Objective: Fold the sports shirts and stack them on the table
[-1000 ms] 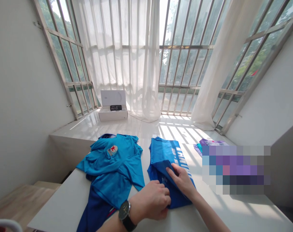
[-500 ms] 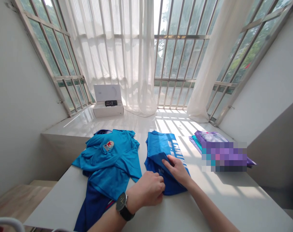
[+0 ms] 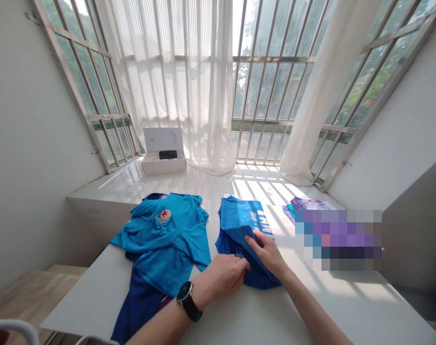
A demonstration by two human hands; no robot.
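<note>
A blue shirt (image 3: 238,213) with white lettering lies partly folded on the white table (image 3: 235,316). My right hand (image 3: 268,253) pinches a raised flap of it, thumb on top of the cloth. My left hand (image 3: 225,274), with a black-strapped watch on the wrist, has its fingers closed on the shirt's near left edge; the fingertips are partly hidden. Left of both hands, a loose teal shirt (image 3: 174,244) with a round red-and-white badge lies rumpled over a dark navy garment (image 3: 129,306).
Purple and teal folded garments (image 3: 311,203), partly pixelated, lie on the right. On the sill behind, an open white box (image 3: 163,166) holds a black object (image 3: 168,155). Sheer curtains (image 3: 199,86) hang before barred windows. A white curved rail (image 3: 19,326) shows at bottom left.
My right hand has drawn the flap slightly to the right, covering more of the lettering. My left hand has shifted a little right along the shirt's edge. The view has tilted slightly.
</note>
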